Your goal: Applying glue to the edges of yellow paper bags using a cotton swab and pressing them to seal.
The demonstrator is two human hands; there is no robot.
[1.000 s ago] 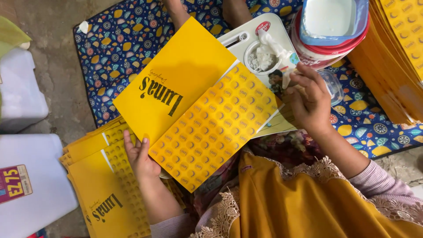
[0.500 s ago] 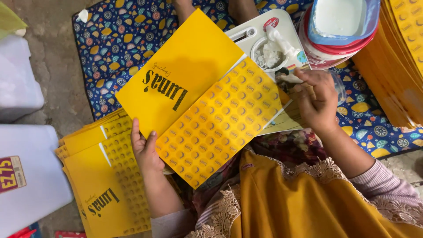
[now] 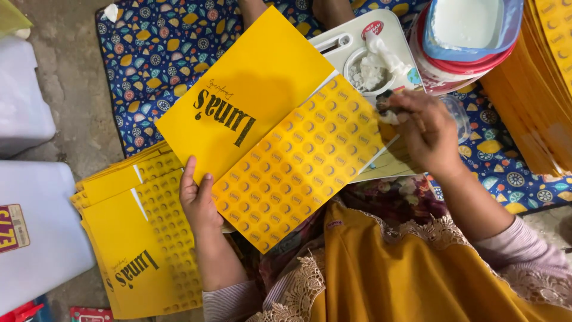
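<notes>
A yellow printed card sheet (image 3: pixel 268 125), half plain with dark lettering and half dotted pattern, lies across my lap and a white tray. My left hand (image 3: pixel 199 200) holds its near left edge, thumb on top. My right hand (image 3: pixel 420 131) hovers at the sheet's right edge with fingers pinched on a small white wad (image 3: pixel 388 116), touching the edge. Just beyond it is the white tray (image 3: pixel 357 42) with a round well holding white paste and a tissue-like wad (image 3: pixel 372 68).
A stack of the same yellow sheets (image 3: pixel 140 238) lies at my left on the floor. More yellow sheets (image 3: pixel 536 77) are piled at the right. A blue tub of white liquid (image 3: pixel 471 24) sits on red-rimmed bowls. White containers (image 3: pixel 36 226) stand at the far left on a patterned blue mat (image 3: pixel 161 53).
My right hand moved slightly left and lower onto the sheet's right edge. My left hand slid a little up along the near edge. The view shifted slightly.
</notes>
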